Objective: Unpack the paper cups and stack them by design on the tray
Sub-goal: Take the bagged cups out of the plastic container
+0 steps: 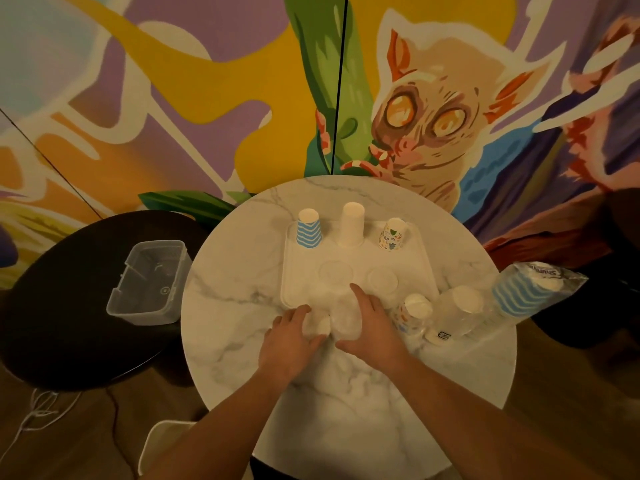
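At a round marble table (242, 341), we work both hands on a pack of plain white cups (332, 320) lying at the near edge of the white tray (294, 271): our left hand (294, 341) curls its fingers round the pack's left end while our right hand (370, 323) grips the clear wrapper from the other side, a hold that looks meant to pull the plastic open. On the tray's far side, three upturned starters mark one place per design: a blue wave-striped cup (309, 228), a taller white cup stack (352, 225) and a doodle-print cup (392, 234). To the right, well clear of the sorting space, three wrapped sleeves wait: doodle-print (412, 313), white (460, 310) and blue-striped (523, 292). A clear plastic bin (152, 282) sits on the dark side table (69, 306) at left, perhaps for discarded wrappers. Most cups, we judge, remain packed.
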The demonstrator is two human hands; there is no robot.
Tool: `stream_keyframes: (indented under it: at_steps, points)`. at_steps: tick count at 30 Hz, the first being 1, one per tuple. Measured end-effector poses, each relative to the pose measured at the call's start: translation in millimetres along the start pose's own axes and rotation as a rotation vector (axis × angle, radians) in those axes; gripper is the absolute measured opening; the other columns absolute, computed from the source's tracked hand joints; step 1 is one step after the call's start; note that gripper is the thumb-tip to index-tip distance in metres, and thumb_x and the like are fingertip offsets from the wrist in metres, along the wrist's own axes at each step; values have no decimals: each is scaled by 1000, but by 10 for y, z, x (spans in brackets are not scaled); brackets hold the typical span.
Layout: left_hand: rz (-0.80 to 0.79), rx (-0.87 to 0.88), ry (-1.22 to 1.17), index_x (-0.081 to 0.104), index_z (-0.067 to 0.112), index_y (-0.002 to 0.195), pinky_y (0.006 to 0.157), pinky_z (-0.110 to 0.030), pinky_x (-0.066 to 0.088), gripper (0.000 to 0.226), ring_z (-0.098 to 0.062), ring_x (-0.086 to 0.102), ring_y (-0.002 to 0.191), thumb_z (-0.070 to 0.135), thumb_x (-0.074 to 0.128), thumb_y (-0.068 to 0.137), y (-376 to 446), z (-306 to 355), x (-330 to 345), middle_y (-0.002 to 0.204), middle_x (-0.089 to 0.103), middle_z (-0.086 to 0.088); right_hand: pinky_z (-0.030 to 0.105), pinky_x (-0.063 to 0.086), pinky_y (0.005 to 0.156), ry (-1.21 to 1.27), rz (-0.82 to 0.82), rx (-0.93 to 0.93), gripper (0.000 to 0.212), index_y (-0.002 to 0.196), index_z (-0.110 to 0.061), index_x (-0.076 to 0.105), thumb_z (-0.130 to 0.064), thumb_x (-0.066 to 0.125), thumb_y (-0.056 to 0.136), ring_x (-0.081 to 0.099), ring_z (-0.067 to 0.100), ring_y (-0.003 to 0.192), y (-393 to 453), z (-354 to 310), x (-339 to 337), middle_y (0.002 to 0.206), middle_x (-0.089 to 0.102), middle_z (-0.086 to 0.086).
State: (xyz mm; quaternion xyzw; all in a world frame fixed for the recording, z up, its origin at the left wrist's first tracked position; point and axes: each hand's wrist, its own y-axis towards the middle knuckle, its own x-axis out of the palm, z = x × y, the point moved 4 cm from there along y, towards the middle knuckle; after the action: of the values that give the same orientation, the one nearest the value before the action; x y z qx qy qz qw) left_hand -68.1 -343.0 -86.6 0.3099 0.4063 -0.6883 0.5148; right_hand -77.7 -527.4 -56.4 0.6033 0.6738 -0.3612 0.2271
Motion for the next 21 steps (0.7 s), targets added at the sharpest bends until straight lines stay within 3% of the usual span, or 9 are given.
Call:
stream_keyframes:
  at_steps: [4, 10, 14, 17, 21]
  points:
    - [30, -43, -96, 41, 31, 139, 98, -40, 46, 68, -24, 48, 125, 61, 67, 84, -3, -8, -73, 138, 54, 3, 46, 45, 105, -46, 33, -52, 118, 152, -47, 13, -54, 80, 55, 41, 24, 135, -34, -25, -94, 149, 29, -5]
    - [50, -58, -215, 44, 27, 138, 101, -40, 46, 74, -21, 45, 129, 59, 74, 78, -31, -33, -164, 139, 51, 4, 39, 44, 105, -124, 94, -164, 111, 153, -46, 17, -57, 80, 62, 34, 18, 140, -94, -153, -255, 152, 28, -8]
    - [82, -24, -248, 50, 24, 128, 98, -38, 47, 66, -20, 48, 122, 55, 77, 77, -17, -30, -268, 132, 52, 4, 37, 43, 108, -125, 114, -189, 104, 151, -47, 21, -68, 71, 62, 33, 15, 141, -92, -214, -297, 151, 32, -10]
    - [121, 21, -310, 50, 26, 111, 92, -37, 48, 56, -18, 51, 111, 55, 78, 71, 0, -41, -367, 116, 51, 9, 35, 42, 106, -72, 207, -189, 84, 148, -41, 33, -68, 60, 73, 34, 11, 139, -104, -292, -358, 147, 38, -11]
    - [289, 179, -487, 50, 25, 95, 81, -28, 42, 43, -14, 48, 91, 53, 65, 67, 3, 21, -576, 98, 51, 11, 32, 46, 100, 82, 378, -231, 52, 132, -28, 55, -48, 56, 84, 50, 10, 123, -110, -399, -517, 129, 52, -11]
